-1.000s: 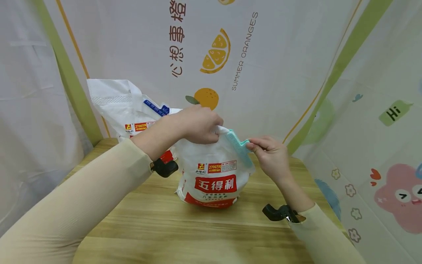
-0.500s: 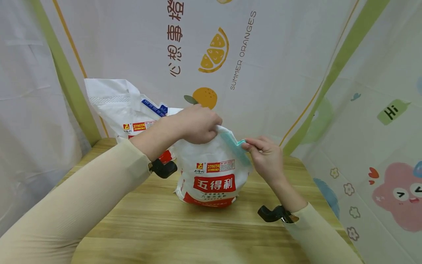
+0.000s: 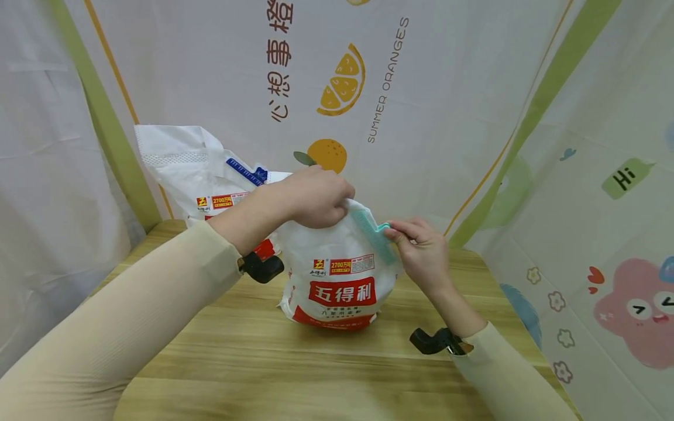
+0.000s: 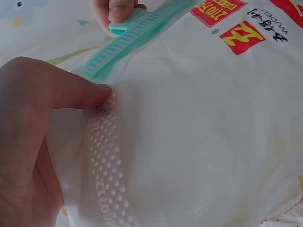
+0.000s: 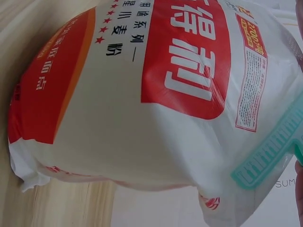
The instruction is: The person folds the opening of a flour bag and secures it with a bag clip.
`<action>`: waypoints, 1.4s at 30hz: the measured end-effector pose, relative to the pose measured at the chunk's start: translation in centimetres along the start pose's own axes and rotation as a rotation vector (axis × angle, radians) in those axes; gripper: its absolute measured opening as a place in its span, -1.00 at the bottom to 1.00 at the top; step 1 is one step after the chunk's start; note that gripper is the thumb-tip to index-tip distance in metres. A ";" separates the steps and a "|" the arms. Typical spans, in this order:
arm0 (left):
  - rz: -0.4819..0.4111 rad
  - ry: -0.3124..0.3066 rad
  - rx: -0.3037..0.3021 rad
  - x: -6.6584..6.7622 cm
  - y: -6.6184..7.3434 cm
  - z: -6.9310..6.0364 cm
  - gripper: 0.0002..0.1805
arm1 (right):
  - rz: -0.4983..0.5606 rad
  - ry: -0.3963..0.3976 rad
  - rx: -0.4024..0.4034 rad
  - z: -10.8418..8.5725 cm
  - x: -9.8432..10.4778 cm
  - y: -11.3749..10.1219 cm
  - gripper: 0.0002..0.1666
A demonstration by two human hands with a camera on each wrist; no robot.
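Observation:
A white flour bag (image 3: 337,242) with red print stands on the wooden table. My left hand (image 3: 323,196) grips its top edge; in the left wrist view the thumb (image 4: 83,90) presses on the dotted strip of the bag. At the bag's upper right corner, a teal bag clip (image 3: 374,234) lies slantwise along the plastic. Its small protruding tab is pinched between thumb and fingers of my right hand (image 3: 423,251). Whether the clip's jaws are closed on the plastic, I cannot tell. The right wrist view shows the toothed clip (image 5: 270,153) against the bag's side.
Behind my left forearm stands a second white flour bag (image 3: 176,161), with a blue clip (image 3: 244,171) near its top. The wooden table (image 3: 316,374) reaches back to a printed curtain (image 3: 437,105). Another patterned sheet (image 3: 584,222) hangs along the right side.
My right hand has shifted slightly left with the teal clip, which now sits closer in on the bag's corner and looks paler. My left hand keeps its grip, almost still.

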State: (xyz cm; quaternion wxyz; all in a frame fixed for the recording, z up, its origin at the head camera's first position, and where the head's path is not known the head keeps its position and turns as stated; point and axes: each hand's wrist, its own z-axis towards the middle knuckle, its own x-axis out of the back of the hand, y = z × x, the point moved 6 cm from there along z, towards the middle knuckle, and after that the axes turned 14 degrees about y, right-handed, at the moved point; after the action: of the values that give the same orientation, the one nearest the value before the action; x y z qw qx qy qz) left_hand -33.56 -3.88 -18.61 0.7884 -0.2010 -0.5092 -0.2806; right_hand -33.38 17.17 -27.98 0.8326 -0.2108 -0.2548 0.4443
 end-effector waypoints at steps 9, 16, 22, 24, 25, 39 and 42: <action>0.021 -0.013 0.010 -0.1 -0.2 0.1 -0.83 | -0.009 -0.058 0.014 0.0 -0.2 0.0 -0.75; 0.027 -0.023 0.007 0.1 0.2 0.2 -0.85 | 0.006 -0.126 0.075 -0.5 0.4 0.4 -0.62; 0.004 0.010 -0.005 0.6 0.5 0.4 -0.71 | 0.036 -0.192 -0.022 -1.6 2.0 2.5 -0.54; -0.019 0.035 -0.010 0.9 0.6 0.5 -0.68 | 0.024 -0.225 -0.090 -2.3 2.3 3.7 -0.59; -0.031 0.046 -0.012 1.0 0.6 0.5 -0.67 | 0.010 -0.248 -0.125 -2.7 2.4 4.4 -0.61; 0.044 0.102 0.023 0.6 0.9 1.5 -0.74 | -0.028 -0.278 -0.274 -4.8 1.1 7.7 -0.82; 0.064 0.103 0.039 0.5 0.8 1.7 -0.74 | 0.001 -0.251 -0.337 -5.0 0.9 7.9 -0.84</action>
State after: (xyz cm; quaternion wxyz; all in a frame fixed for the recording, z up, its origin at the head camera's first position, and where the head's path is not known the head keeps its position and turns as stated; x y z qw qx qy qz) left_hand -34.03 -2.34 -17.52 0.8260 -0.1872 -0.4666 -0.2550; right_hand -34.89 21.39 -36.22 0.7471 -0.2900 -0.4273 0.4185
